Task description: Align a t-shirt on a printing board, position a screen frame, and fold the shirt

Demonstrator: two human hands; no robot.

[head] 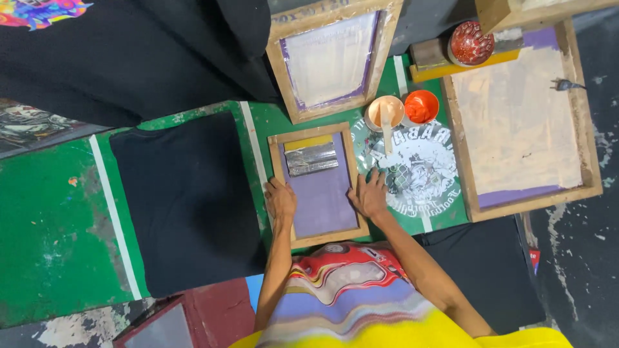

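Both hands, left (280, 198) and right (369, 195), press flat, grip open, on the wood-framed purple screen (320, 193).

Wood-framed screen (318, 187) (matt purple mesh)

Small frame (319, 185) on bench (51, 219), hands at its two sides. Shirt (187, 200) left of it. Two cups (403, 109) behind-right; large frame (522, 122) far right.

bare forearms, and a shirt (361, 290) swirled red, lilac and white above yellow.
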